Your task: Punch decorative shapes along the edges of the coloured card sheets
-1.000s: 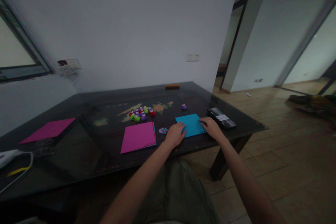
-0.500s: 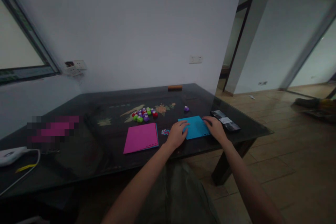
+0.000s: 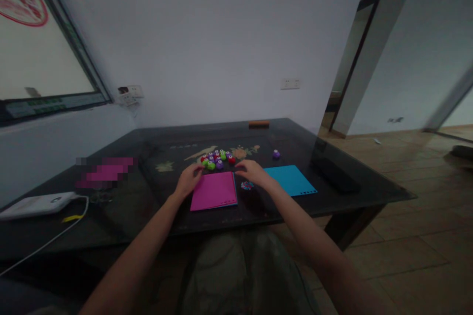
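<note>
A pink sheet (image 3: 213,192) lies on the table with a blue edge showing beneath its right side. At its upper left corner is my left hand (image 3: 189,180), fingers bent loosely and apart. My right hand (image 3: 253,173) reaches to the upper right corner, thumb and fingers spread; whether either hand presses on the paper is hard to tell. Just below my right hand sits a small heap of red, blue and white bits (image 3: 247,185). A blue sheet (image 3: 290,180) with small dark marks along its lower edge lies to the right, untouched.
Several red, green and purple eyeball-like pieces (image 3: 217,158) cluster behind the pink sheet; one purple piece (image 3: 276,154) stands apart. A flat black object (image 3: 336,175) lies near the right edge of the dark table (image 3: 158,216). A white device (image 3: 39,205) with a cable is at left.
Both hands have left the blue sheet and moved left to the pink sheet's upper corners. The blue sheet stays on the table. My view has turned left.
</note>
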